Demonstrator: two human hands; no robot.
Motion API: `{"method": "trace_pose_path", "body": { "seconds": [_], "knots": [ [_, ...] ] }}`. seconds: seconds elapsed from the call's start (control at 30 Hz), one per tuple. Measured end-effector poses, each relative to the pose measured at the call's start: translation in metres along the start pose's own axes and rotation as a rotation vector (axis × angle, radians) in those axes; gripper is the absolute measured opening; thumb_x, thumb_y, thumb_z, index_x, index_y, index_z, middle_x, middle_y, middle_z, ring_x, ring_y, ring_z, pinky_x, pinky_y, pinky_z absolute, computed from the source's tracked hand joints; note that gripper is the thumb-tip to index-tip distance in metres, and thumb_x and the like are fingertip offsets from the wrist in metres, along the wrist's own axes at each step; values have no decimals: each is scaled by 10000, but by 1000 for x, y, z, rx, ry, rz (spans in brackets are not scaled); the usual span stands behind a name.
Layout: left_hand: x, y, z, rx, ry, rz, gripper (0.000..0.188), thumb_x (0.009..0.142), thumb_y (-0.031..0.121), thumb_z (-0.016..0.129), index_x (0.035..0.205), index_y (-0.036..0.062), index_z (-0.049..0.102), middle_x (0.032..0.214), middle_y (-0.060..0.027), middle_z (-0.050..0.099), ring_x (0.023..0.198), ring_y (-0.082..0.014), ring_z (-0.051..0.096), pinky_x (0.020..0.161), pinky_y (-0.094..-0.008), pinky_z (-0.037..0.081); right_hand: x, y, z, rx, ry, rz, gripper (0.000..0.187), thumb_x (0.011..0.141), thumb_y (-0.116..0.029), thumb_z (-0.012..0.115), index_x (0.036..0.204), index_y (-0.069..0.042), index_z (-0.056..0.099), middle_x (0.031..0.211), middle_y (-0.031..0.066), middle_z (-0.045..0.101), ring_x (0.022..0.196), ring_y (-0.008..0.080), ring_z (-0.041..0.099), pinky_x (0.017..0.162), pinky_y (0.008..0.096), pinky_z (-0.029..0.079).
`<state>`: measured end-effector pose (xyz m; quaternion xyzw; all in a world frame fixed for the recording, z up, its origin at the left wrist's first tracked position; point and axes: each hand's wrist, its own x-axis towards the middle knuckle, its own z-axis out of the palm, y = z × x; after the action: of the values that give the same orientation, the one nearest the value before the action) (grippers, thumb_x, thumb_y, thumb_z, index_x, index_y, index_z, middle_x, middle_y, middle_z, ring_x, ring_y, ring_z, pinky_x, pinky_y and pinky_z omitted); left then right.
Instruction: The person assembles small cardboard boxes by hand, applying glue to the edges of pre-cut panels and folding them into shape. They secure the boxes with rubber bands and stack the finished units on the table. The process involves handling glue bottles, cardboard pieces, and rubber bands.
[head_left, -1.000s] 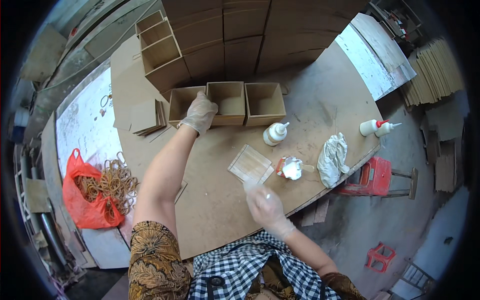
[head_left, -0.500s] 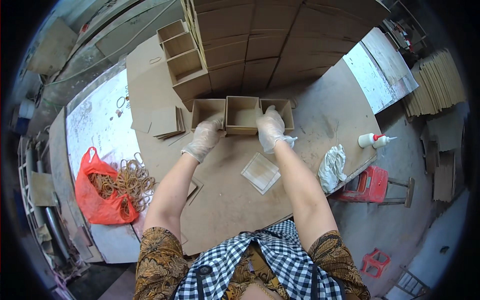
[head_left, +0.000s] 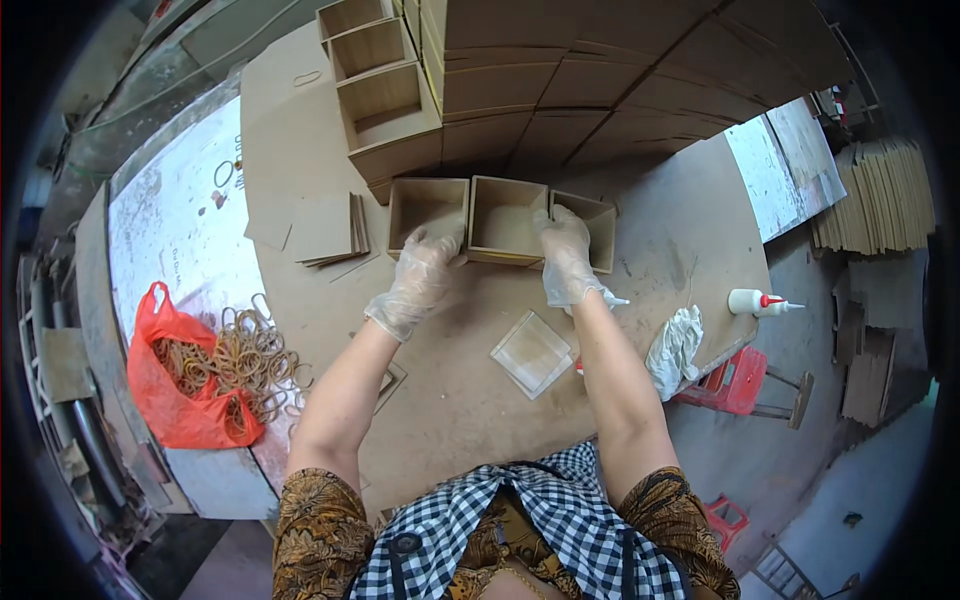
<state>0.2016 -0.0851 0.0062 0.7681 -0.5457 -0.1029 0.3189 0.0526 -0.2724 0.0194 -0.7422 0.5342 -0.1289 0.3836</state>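
Three open wooden boxes stand side by side in a row on the table: a left box (head_left: 428, 205), a middle box (head_left: 508, 215) and a right box (head_left: 597, 235). In a clear plastic glove, my left hand (head_left: 418, 280) is closed on the near wall of the left box, close to its right corner. My right hand (head_left: 568, 255), gloved too, grips the wall of the right box where it meets the middle box, fingers over the rim. Fingertips inside the boxes are partly hidden. Thin square panels (head_left: 531, 353) lie on the table nearer me.
Behind the boxes rises a tall stack of box units (head_left: 500, 100); more open boxes (head_left: 380, 105) line its left. Left lie thin boards (head_left: 335, 235) and a red bag (head_left: 180, 400) of rubber bands (head_left: 250, 360). Right are a crumpled white bag (head_left: 675, 350), glue bottles (head_left: 745, 301) and a red stool (head_left: 730, 385).
The view has shifted, so the stack and boxes look larger. Both hands stay on the boxes; my left hand now sits lower at the left box's near wall.
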Motion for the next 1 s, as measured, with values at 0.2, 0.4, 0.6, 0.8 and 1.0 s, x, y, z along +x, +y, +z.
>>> {"method": "trace_pose_path", "body": {
  "seconds": [0.2,0.4,0.6,0.8,1.0],
  "knots": [
    [-1,7,-5,105,65,93,379,826,84,711,1197,83,634,835,-138,661,859,-344,650,995,-498,468,-12,-34,-36,480,-159,358,482,976,-288,549,1352,13,537,1321,140,612,1214,206,567,926,312,468],
    [2,17,-12,5,18,108,422,832,59,688,1244,49,596,927,-210,654,949,-424,631,913,-490,515,-6,-9,-31,366,-201,151,550,984,-279,541,1441,13,445,1493,152,462,1388,231,423,1102,305,367],
    [-31,21,-3,0,29,106,450,823,57,702,1256,33,582,1029,-214,668,1016,-423,631,904,-496,518,-12,-3,-41,315,-311,52,512,964,-201,581,1413,23,477,1463,171,492,1393,237,420,1149,299,301],
    [-17,26,-16,46,61,227,672,665,-111,594,1324,-16,497,1059,-217,666,1051,-409,636,946,-506,508,-6,12,-29,451,-231,79,465,972,-150,569,1396,25,493,1425,159,533,1350,228,467,1130,291,329],
    [-16,26,-9,31,40,216,623,726,-126,584,1326,33,527,1111,-204,673,1089,-418,627,991,-525,483,-13,-10,-36,455,-236,145,449,979,-144,560,1405,-16,500,1399,153,557,1310,238,507,1114,292,349]
  ]
}}
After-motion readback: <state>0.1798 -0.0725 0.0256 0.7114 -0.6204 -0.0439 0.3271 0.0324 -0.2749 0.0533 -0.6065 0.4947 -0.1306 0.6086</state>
